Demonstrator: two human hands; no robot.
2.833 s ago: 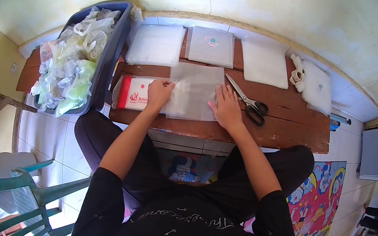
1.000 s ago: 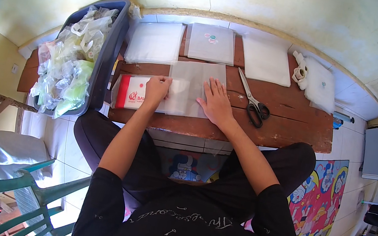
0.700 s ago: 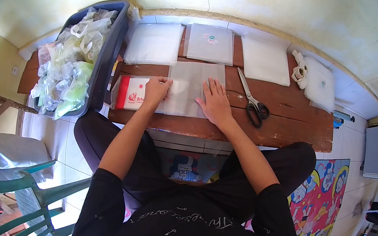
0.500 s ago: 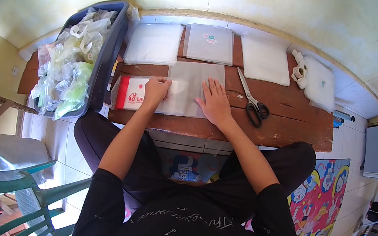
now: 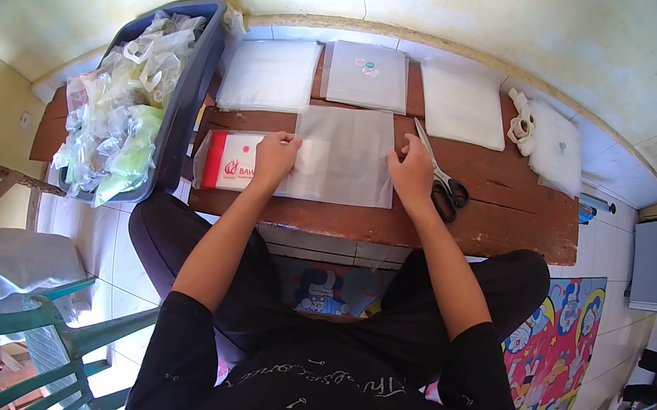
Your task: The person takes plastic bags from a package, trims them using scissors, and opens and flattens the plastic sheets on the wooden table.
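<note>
A clear plastic sheet or bag [image 5: 346, 151] lies on the wooden table, its left part over a red and white printed packet [image 5: 233, 161]. My left hand [image 5: 275, 160] is closed on the left edge of the clear plastic, fingers pinched, above the packet's right part. At the right edge of the plastic is my right hand [image 5: 411, 171], its fingers curled and the thumb touching or very near that edge; whether it grips the plastic cannot be made out. Black-handled scissors [image 5: 448, 192] lie just right of my right hand, blades pointing up and left.
A dark tub [image 5: 189, 103] full of plastic bags stands at the left. Along the back of the table [image 5: 507, 226] lie a left stack [image 5: 270, 74], a middle stack [image 5: 367, 77], a right stack [image 5: 463, 102] and a far-right bundle [image 5: 559, 152] beside a cloth roll [image 5: 521, 126].
My right hand has moved from lying flat on the plastic to its right edge, and its fingers have curled. My left hand has stayed nearly in place.
</note>
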